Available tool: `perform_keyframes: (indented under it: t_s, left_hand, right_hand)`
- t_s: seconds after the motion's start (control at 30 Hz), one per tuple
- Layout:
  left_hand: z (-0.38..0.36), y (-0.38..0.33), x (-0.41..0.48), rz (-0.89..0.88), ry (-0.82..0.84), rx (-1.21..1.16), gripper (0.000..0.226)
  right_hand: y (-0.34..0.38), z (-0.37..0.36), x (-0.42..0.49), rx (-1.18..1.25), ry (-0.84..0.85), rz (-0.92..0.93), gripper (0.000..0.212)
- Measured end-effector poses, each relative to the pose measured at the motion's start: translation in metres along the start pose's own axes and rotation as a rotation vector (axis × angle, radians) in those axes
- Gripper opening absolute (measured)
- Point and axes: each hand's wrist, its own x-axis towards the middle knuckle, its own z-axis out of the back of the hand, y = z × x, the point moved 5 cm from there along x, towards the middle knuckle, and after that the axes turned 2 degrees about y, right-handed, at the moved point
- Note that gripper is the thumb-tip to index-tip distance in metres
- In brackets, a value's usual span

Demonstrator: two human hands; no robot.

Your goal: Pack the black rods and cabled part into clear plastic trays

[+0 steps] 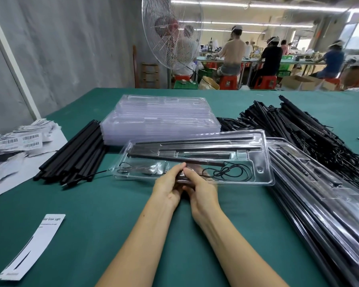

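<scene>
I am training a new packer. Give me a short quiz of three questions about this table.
1. True or false: the loose black rods lie right of the open tray.
2. Where is the coiled cable? A) inside the open tray B) on the empty trays C) on the labels
3. Fill in: the left hand and right hand meet at the open tray's ____ edge.
Key: 1 false; 2 A; 3 near.
</scene>
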Motion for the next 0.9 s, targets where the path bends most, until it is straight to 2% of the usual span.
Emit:
perform_keyframes:
  t_s: [0.13,0.2,0.27,0.33,0.53,0.73,0.9]
  left_hand:
    - [-0.002,0.002,-0.002,-0.034,0.075,0.034,0.008]
    - [-0.005,0.002,-0.004,-0.061,0.117,0.016,0.019]
    - [-0.008,-0.002,-0.007,-0.063,0.124,-0.07,0.026]
    - [-0.006,-0.007,-0.011,-0.064,0.122,-0.189,0.025]
    - [0.004,-0.011,-0.014,-0.072,0.06,-0.306,0.005]
    - [0.005,-0.008,-0.018,-0.043,0.01,-0.348,0.01]
    - [0.003,-0.005,-0.021,-0.014,-0.025,-0.351,0.011]
  right_hand:
    - [-0.003,0.001,0.002,0.056,-0.019,-0.068,0.016]
    - [-0.001,0.004,0.005,0.115,-0.039,-0.104,0.013]
    - [0.005,0.006,0.009,0.155,-0.063,-0.112,0.013]
    - [0.007,0.008,0.01,0.128,-0.072,-0.108,0.016]
    - [0.006,0.008,0.009,0.057,-0.087,-0.105,0.014]
    - [0.005,0.005,0.004,0.067,-0.079,-0.093,0.005]
    - [0.0,0.003,0.002,0.111,-0.139,-0.098,0.014]
